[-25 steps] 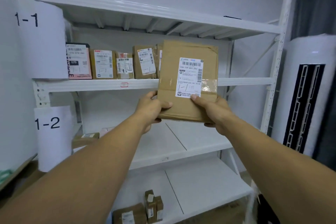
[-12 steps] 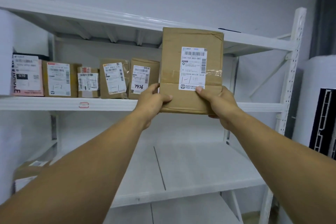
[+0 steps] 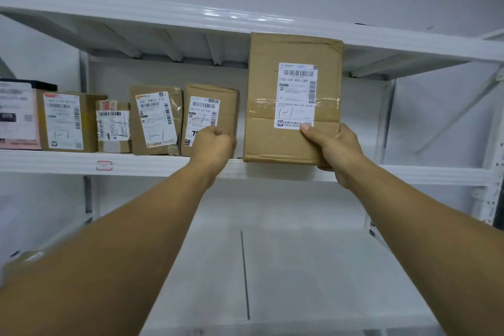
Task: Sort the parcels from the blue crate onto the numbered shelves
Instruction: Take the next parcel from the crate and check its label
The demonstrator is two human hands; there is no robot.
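I judge the parcel [image 3: 293, 98] stiff, light cardboard. My right hand [image 3: 331, 144] pinches 1 lower corner, thumb on label. My left hand [image 3: 214, 144] is curled, holding nothing.

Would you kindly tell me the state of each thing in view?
Large parcel: upright, label facing out, lower edge at the shelf front.
Right hand: grips the large parcel's lower right corner.
Left hand: fingers curled, empty, apart from the large parcel.
Shelved parcels: upright in a row, labels outward.
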